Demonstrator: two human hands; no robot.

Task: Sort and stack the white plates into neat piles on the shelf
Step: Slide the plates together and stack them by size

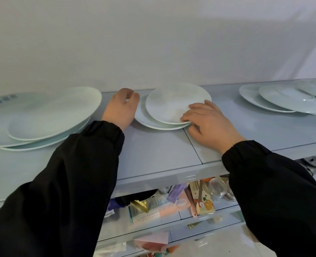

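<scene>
The person is steadying the small middle pile of plates [164, 115] on the shelf [159, 154]. The left hand [121, 110] is cupping its far-left rim, fingers curled but gripping nothing fully; the right hand [207, 125] is lying half open, fingertips [185, 118] pinching the near-right edge. These glazed plates are probably stiff, slippery and breakable, so holding opposite rims looks safest.
</scene>
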